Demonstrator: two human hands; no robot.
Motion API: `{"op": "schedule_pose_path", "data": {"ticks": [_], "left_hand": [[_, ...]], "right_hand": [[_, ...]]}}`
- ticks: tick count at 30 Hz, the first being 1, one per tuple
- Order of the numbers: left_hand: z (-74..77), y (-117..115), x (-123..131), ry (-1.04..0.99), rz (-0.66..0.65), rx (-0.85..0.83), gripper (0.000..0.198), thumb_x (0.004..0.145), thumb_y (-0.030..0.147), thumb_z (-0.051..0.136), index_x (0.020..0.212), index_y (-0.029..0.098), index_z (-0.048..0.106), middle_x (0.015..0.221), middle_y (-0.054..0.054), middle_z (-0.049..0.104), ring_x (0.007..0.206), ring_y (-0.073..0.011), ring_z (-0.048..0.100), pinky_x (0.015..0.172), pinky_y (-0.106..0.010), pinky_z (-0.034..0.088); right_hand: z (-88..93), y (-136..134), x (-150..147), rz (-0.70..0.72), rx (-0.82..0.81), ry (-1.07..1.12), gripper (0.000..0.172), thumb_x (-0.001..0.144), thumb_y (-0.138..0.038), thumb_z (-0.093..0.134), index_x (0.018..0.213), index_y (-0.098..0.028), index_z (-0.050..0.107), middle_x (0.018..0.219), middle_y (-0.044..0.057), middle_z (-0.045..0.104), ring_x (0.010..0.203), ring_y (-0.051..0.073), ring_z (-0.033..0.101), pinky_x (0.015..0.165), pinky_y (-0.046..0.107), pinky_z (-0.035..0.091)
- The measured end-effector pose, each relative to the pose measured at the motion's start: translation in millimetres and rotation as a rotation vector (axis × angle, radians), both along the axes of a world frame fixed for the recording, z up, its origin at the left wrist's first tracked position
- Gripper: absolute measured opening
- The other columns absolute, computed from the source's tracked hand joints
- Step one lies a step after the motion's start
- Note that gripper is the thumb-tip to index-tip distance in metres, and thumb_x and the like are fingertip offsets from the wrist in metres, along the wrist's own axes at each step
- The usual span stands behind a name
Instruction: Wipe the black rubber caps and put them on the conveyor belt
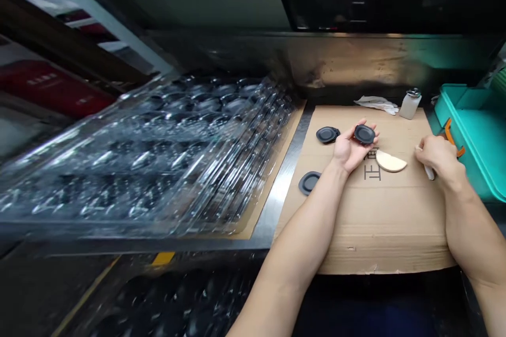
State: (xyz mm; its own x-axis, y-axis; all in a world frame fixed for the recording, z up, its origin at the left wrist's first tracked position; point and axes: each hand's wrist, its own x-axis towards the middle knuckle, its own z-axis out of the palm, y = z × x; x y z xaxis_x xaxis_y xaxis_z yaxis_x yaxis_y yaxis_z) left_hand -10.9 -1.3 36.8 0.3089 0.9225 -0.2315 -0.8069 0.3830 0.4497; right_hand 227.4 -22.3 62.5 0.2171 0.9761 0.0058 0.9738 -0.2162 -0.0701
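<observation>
On the upturned fingers of my left hand point(351, 150) rests a black oval rubber-looking part point(364, 134) with a raised rim. Two similar black parts lie close by on the cardboard: one point(327, 135) left of my fingers, another point(309, 182) partly behind my left forearm. My right hand point(438, 155) is closed around a slim whitish object point(429, 172); its kind is mostly hidden by the fingers. Between the hands a cream half-round piece point(390, 161) lies flat on the cardboard sheet point(395, 210).
Stacked clear plastic trays point(158, 152) with dark parts fill the left of the bench. A teal bin point(478, 137) stands at the right, with orange handles point(449, 131) at its near side. Behind are a white bottle point(410, 104) and a crumpled white glove or cloth point(377, 103).
</observation>
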Motion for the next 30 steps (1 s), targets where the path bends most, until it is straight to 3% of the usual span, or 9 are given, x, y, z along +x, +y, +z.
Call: {"op": "schedule_pose_path", "data": {"ticks": [2, 4, 8, 15, 23, 30], "left_hand": [[4.8, -2, 1, 0.025, -0.072, -0.052, 0.040, 0.109, 0.040, 0.037, 0.114, 0.013, 0.067, 0.100, -0.015, 0.075, 0.082, -0.0201, 0.075, 0.064, -0.024, 0.059], [6.6, -2, 1, 0.095, -0.180, -0.150, 0.055, 0.110, 0.047, 0.029, 0.113, 0.008, 0.067, 0.086, -0.015, 0.073, 0.065, -0.0159, 0.071, 0.051, -0.018, 0.052], [1.9, -2, 3, 0.227, -0.352, -0.253, 0.067, 0.111, 0.049, 0.018, 0.110, 0.002, 0.066, 0.067, -0.013, 0.069, 0.044, -0.0126, 0.060, 0.039, -0.016, 0.045], [-7.6, -1, 8, 0.305, -0.462, -0.197, 0.069, 0.110, 0.049, 0.015, 0.110, 0.004, 0.067, 0.063, -0.012, 0.071, 0.044, -0.0150, 0.064, 0.041, -0.017, 0.049], [-6.1, -11, 19, 0.510, -0.457, -0.078, 0.067, 0.109, 0.055, 0.022, 0.093, 0.010, 0.068, 0.059, -0.013, 0.070, 0.042, -0.0164, 0.063, 0.037, -0.019, 0.045], [-4.7, -22, 24, 0.698, -0.395, 0.084, 0.069, 0.103, 0.071, 0.039, 0.076, 0.013, 0.066, 0.055, -0.008, 0.068, 0.038, -0.0100, 0.053, 0.040, -0.018, 0.039]], "right_hand": [[-2.2, 4, 1, 0.133, 0.045, 0.124, 0.024, 0.090, -0.037, 0.061, 0.089, -0.018, 0.077, 0.089, 0.015, 0.076, 0.086, 0.030, 0.069, 0.074, 0.037, 0.045], [-4.9, 6, -7, 0.309, 0.191, 0.313, 0.027, 0.095, -0.041, 0.058, 0.087, -0.020, 0.074, 0.082, 0.010, 0.075, 0.077, 0.024, 0.066, 0.071, 0.034, 0.043], [-9.2, 3, -32, 0.479, 0.354, 0.593, 0.027, 0.098, -0.046, 0.059, 0.094, -0.021, 0.068, 0.084, 0.005, 0.073, 0.071, 0.018, 0.062, 0.067, 0.030, 0.043], [-7.6, -5, -51, 0.559, 0.248, 0.592, 0.020, 0.094, -0.036, 0.060, 0.090, -0.019, 0.071, 0.077, 0.004, 0.072, 0.068, 0.018, 0.058, 0.068, 0.031, 0.042], [-12.2, -6, -53, 0.661, 0.264, 0.552, 0.020, 0.089, -0.028, 0.057, 0.086, -0.019, 0.075, 0.077, 0.004, 0.074, 0.072, 0.019, 0.062, 0.070, 0.031, 0.041], [-8.8, -9, -52, 0.618, 0.196, 0.626, 0.022, 0.088, -0.030, 0.056, 0.078, -0.019, 0.072, 0.062, 0.001, 0.067, 0.060, 0.017, 0.056, 0.063, 0.029, 0.040]]}}
